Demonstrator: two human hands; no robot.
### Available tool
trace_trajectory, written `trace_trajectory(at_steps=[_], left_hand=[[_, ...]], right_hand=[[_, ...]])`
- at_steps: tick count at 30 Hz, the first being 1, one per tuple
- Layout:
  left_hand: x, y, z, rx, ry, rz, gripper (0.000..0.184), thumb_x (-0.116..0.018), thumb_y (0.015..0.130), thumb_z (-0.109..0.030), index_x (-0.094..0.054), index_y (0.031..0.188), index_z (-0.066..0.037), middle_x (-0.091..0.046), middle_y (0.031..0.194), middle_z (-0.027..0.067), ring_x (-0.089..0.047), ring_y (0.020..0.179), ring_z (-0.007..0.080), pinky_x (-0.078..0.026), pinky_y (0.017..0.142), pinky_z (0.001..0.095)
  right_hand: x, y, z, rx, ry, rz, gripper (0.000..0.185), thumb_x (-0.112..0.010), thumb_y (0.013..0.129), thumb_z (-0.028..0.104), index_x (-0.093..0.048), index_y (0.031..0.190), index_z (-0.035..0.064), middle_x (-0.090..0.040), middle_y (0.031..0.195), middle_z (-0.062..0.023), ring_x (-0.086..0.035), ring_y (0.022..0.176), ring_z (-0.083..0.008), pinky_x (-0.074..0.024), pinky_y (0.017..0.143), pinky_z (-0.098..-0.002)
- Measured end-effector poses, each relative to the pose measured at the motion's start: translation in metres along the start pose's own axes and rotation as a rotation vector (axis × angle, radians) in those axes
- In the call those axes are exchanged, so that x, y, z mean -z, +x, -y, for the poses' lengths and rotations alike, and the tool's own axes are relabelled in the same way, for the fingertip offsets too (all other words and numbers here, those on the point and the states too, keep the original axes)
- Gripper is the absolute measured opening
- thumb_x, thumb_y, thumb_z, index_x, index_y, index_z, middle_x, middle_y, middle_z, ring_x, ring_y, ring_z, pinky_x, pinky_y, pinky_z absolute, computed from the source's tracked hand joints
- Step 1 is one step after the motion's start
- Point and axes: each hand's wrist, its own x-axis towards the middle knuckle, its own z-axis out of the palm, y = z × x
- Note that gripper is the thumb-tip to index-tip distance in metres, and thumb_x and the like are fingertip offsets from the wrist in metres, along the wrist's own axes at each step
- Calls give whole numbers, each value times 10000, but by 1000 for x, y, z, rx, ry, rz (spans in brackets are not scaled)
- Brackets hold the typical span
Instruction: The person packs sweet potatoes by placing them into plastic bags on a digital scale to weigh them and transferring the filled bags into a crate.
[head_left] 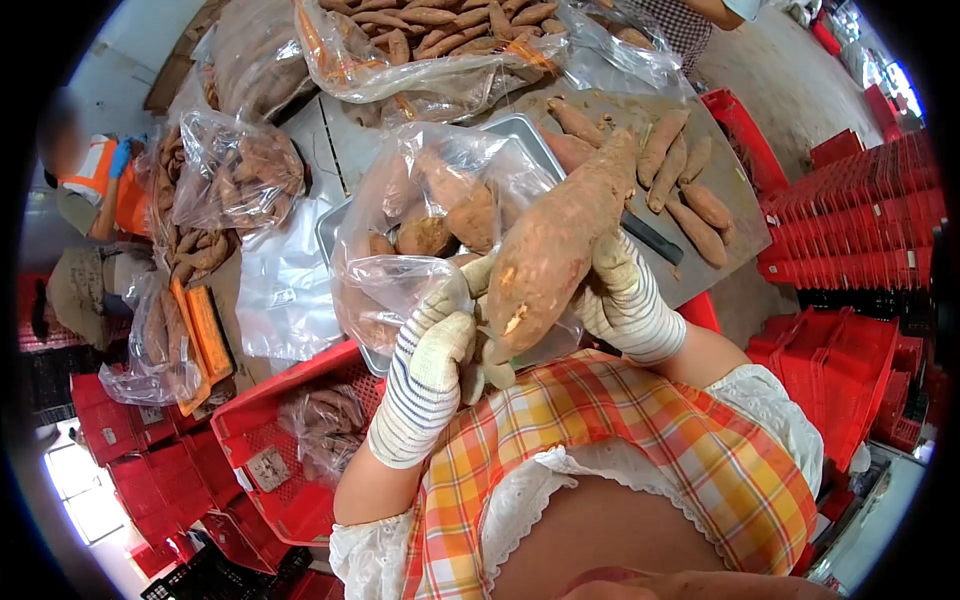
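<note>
Your large sweet potato [555, 255] is up in both hands, just right of the clear bag [365, 275]. Your left hand [430, 360] curls its fingers round the lower end, your right hand [630, 295] grips the side. Several bagged sweet potatoes [470, 215] are already in; loose sweet potatoes [672, 168] remain on the table [745, 232] right of the bag. The undersides of your fingers and the bag's bottom are hidden.

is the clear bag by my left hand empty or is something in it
Not empty: sweet potatoes show through the clear bag; whether it's full I can't tell.
</note>
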Motion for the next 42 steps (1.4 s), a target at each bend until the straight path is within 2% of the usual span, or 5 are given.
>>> trace_trajectory(at_steps=[11,25,29,33,42], left_hand=[[9,15,22,-340,379,39,587,-505,891,-337,-375,1311,52,-582,1049,82,-553,715,69,-454,552,201],[11,-12,-5,-109,219,-61,595,-446,850,-97,-247,1409,-49,-456,1289,144,-557,655,108,-459,584,211],[25,-45,-48,-415,-13,-109,792,-625,816,-237,-164,1422,-20,-343,1396,239,-626,533,180,-416,371,173],[20,-70,-73,-469,-91,-50,862,-608,850,-354,-79,1434,-5,-213,1444,271,-652,609,226,-500,430,219],[26,-81,-70,-596,-123,-4,853,-581,841,-270,-36,1414,50,-148,1440,315,-628,560,239,-428,376,226]], right_hand=[[-9,-6,3,5,-226,-20,530,-638,860,306,-370,1290,149,-499,1220,-35,-526,1114,-190,-497,887,-357],[-9,2,4,71,-201,-115,699,-761,747,289,-363,1292,106,-513,1193,-57,-534,1073,-164,-492,871,-333],[-18,12,24,193,-565,-1,720,-802,689,302,-427,1254,61,-581,1115,-79,-580,1034,-203,-470,889,-319],[-38,37,21,14,-1936,703,636,-696,710,361,-473,1184,0,-597,1068,-220,-600,979,-352,-499,800,-386],[-42,55,28,31,-2173,946,509,-668,714,313,-524,1129,57,-599,827,-159,-613,788,-342,-483,667,-425]])
